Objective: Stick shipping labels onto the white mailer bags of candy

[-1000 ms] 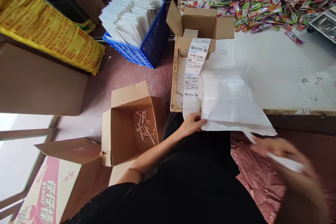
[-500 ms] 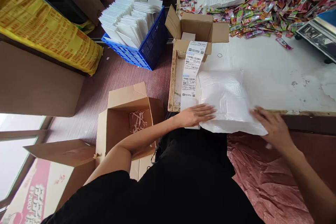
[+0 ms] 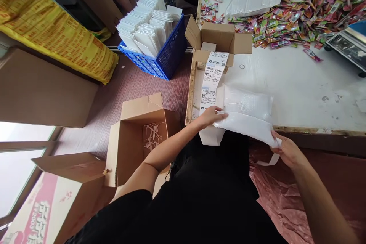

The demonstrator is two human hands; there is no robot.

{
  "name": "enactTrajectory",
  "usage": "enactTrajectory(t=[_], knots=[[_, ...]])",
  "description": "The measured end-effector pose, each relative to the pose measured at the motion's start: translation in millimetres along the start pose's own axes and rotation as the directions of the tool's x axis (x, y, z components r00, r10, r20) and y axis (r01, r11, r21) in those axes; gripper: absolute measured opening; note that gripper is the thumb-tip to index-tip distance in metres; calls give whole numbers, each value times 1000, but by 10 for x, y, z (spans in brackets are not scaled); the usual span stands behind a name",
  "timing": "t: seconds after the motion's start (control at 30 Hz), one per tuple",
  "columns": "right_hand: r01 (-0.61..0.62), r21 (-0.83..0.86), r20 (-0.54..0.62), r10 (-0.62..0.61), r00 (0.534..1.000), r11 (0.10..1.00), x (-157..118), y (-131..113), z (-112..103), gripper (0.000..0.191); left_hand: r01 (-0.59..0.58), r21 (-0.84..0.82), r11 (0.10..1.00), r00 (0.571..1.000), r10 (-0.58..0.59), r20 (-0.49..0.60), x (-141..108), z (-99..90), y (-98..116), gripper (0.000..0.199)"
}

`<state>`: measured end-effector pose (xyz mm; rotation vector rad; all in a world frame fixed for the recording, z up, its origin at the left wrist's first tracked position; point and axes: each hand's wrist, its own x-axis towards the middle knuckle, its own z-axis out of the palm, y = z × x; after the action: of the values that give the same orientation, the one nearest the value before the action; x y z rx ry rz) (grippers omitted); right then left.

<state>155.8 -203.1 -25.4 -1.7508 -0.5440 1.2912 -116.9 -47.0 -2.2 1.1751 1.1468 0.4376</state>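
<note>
A white padded mailer lies at the table's front edge, its near part tipped up and folded over. My left hand pinches its left corner between thumb and fingers. At the lower right corner my right hand is closed on the mailer, and a thin white strip dangles below that hand. Just left of the mailer runs a strip of printed shipping labels, coming down from a small open carton. Its lower end hangs over the table edge beneath my left hand.
Colourful small packets are heaped at the back of the table, near a scale. A blue crate of white envelopes stands left of the table. Below it, an open cardboard box holds paper strips. Another person's arm shows behind.
My hands have gone from lying flat on the mailer to gripping its two near corners. The mailer's near edge has been lifted and folded back, and a white strip now hangs at my right hand.
</note>
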Motion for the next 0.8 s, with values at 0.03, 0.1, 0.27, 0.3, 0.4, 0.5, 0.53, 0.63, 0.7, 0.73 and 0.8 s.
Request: enactTrajectory(t=[0.03,0.1,0.27,0.3,0.4,0.5,0.53,0.63,0.7,0.73,0.8], knots=[[-57,53,97,52,994,997,-41,-6,24,52,36,-88,995,993,-26,112,23,13,30,44],[-83,192,183,48,982,978,-136,-23,130,51,26,-191,981,974,18,227,70,29,67,38],[310,508,-222,-226,948,803,-284,-88,654,41,-286,208,936,870,344,-353,358,-174,88,37],[363,528,-279,-246,928,768,-294,-96,773,40,-266,323,908,796,396,-458,454,-254,85,43],[294,534,-236,-194,952,792,-350,-87,1079,38,-152,503,851,747,432,-506,684,-491,86,45],[-33,363,85,2,996,931,-527,-59,1245,36,-185,502,845,725,462,-511,567,-607,119,32],[-103,281,196,48,979,954,-608,-63,1271,36,-234,464,854,699,479,-530,419,-595,126,30],[-13,279,333,-84,939,960,-819,-177,1357,33,-444,198,874,787,486,-380,-242,-388,78,33],[179,399,259,-298,919,900,-855,-330,1500,40,-446,-96,890,893,450,19,-686,-172,-19,52],[268,422,221,-385,896,866,-830,-411,1604,43,-366,-173,914,895,397,205,-859,-84,-84,58],[401,336,230,-487,843,852,-698,-542,1849,44,-224,-200,954,909,278,312,-1068,-36,-241,48]])
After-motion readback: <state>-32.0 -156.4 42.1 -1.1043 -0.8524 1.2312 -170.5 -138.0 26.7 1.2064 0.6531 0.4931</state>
